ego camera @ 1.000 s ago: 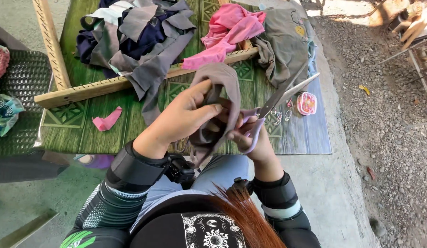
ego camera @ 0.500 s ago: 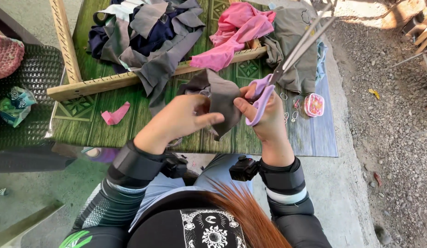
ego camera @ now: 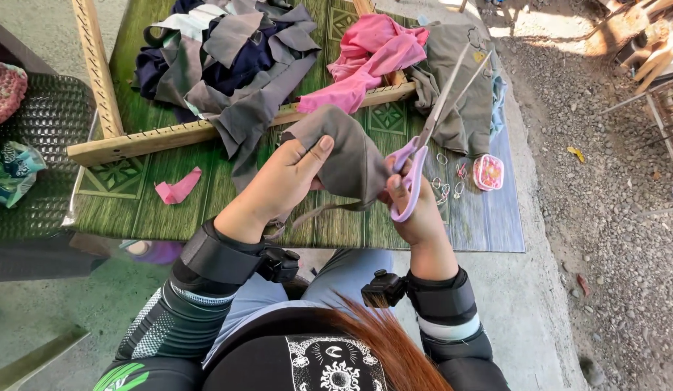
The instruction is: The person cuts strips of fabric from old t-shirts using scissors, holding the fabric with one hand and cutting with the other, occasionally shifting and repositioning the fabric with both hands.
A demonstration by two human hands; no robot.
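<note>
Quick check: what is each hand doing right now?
Left hand: closed on the grey cloth.
Right hand: closed on the purple-handled scissors, blades open.

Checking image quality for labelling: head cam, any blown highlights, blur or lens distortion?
Head view: hard sunlight washes out the gravel at the top right; the green mat lies in even shade. The left hand, right hand, grey cloth and scissors are sharp, no motion blur. Wide-angle lens bends the wooden frame near the edge.

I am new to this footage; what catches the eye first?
Mid-frame, the right hand holds purple-handled scissors, blades open and pointing up, beside a grey cloth piece gripped by the left hand. Behind, a pink cloth drapes over a wooden frame on the green mat.
</note>
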